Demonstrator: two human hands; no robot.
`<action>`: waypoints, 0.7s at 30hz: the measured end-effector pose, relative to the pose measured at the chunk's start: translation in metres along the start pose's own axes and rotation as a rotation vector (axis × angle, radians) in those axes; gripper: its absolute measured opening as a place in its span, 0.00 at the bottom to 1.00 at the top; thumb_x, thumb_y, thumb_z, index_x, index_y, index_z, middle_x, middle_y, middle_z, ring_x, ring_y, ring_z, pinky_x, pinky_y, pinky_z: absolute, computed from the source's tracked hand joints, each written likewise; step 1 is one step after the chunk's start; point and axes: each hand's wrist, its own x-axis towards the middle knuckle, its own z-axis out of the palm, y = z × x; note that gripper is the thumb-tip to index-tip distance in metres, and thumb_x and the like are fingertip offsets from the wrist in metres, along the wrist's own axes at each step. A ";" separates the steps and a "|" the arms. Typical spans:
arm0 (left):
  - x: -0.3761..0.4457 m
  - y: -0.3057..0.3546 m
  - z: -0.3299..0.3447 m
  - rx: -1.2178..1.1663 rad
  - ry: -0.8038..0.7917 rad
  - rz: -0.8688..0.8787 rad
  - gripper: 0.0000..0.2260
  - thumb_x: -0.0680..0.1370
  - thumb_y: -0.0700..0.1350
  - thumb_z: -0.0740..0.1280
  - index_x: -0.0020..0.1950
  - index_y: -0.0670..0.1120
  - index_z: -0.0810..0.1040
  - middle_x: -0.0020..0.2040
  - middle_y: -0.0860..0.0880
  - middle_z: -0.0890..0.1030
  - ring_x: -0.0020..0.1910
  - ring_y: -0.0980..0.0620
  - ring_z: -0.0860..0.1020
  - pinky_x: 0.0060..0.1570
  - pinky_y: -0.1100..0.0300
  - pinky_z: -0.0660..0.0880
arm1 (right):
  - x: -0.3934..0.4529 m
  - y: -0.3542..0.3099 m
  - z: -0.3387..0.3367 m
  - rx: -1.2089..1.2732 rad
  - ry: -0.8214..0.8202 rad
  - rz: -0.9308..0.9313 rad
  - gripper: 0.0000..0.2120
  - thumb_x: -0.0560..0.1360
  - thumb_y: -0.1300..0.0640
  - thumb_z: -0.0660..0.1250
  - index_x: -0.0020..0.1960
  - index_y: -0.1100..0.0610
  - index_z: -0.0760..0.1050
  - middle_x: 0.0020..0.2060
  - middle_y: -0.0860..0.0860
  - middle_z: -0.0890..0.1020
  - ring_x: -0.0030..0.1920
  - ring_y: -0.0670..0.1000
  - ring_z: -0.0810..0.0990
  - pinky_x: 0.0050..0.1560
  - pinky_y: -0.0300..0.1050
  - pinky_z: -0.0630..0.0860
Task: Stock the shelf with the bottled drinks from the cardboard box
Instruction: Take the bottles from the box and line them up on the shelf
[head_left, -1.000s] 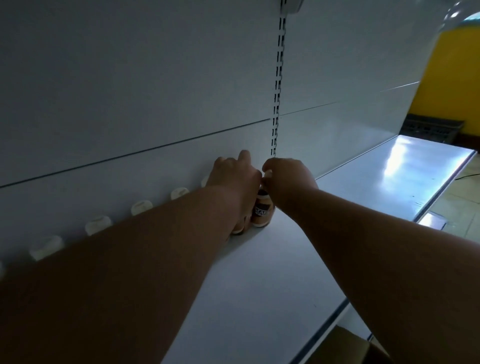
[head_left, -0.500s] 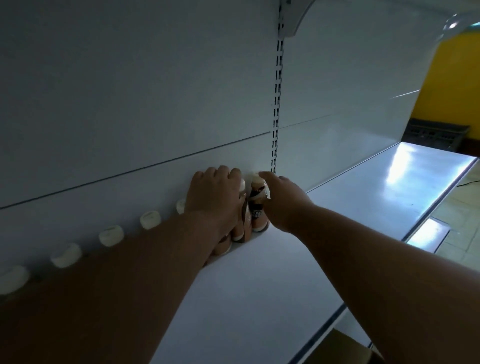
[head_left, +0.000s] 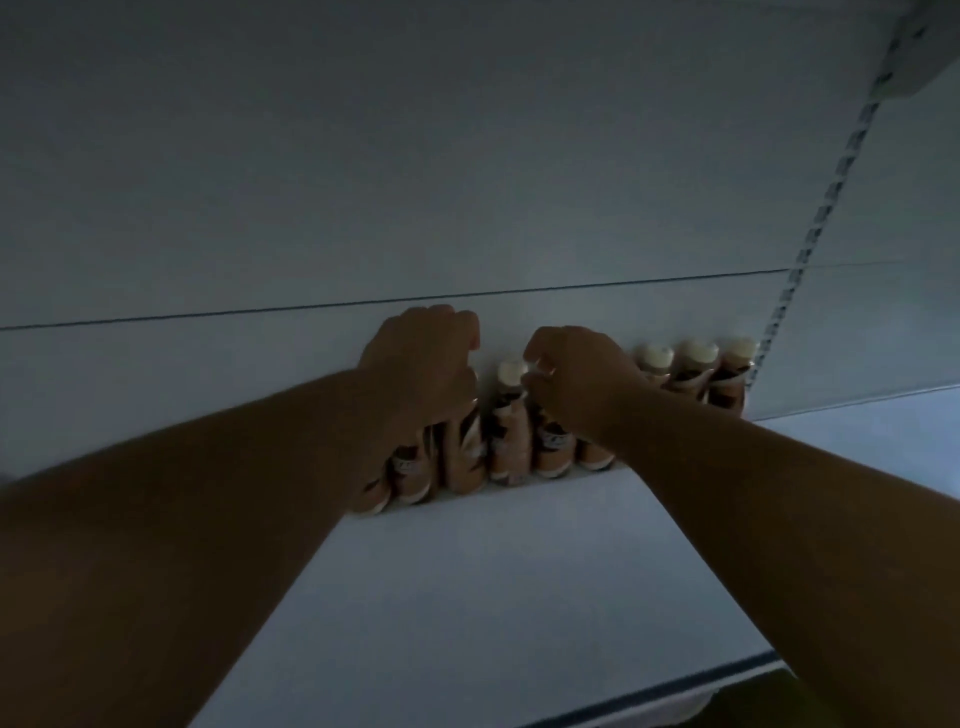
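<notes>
Both hands have shifted leftward along the row since a moment ago, leaving three capped bottles (head_left: 696, 371) standing free to their right. Bare shelf (head_left: 493, 597) spreads open beneath the forearms toward its front edge. Left hand (head_left: 421, 366) is curled over bottle tops; right hand (head_left: 576, 382) pinches near one bottle's cap (head_left: 510, 372), its grip unclear.

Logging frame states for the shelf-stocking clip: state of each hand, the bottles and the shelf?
left hand: curled over the bottle tops, grip hidden
right hand: curled at the neck of a bottle, grip unclear
bottles: upright, capped, in a row against the back panel
three bottles at right: upright, capped, untouched
shelf: front part bare
</notes>
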 end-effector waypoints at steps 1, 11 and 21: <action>-0.006 -0.013 -0.002 0.010 -0.013 -0.030 0.14 0.74 0.44 0.67 0.59 0.50 0.76 0.56 0.49 0.77 0.54 0.46 0.75 0.51 0.54 0.71 | 0.002 -0.009 0.006 -0.012 -0.005 -0.018 0.12 0.76 0.52 0.65 0.58 0.52 0.74 0.53 0.52 0.77 0.54 0.53 0.76 0.50 0.42 0.68; -0.020 -0.057 -0.006 0.141 -0.229 0.066 0.14 0.76 0.47 0.66 0.61 0.55 0.74 0.56 0.49 0.75 0.55 0.44 0.76 0.53 0.49 0.75 | 0.023 -0.068 0.028 -0.110 -0.103 -0.013 0.15 0.79 0.53 0.60 0.65 0.55 0.72 0.59 0.55 0.74 0.60 0.56 0.74 0.58 0.48 0.70; -0.010 -0.051 0.005 0.416 -0.103 0.230 0.09 0.78 0.47 0.63 0.56 0.46 0.77 0.51 0.44 0.77 0.51 0.43 0.75 0.46 0.53 0.66 | 0.040 -0.069 0.037 -0.239 -0.182 -0.021 0.11 0.77 0.62 0.62 0.58 0.60 0.71 0.54 0.58 0.77 0.54 0.58 0.76 0.46 0.45 0.69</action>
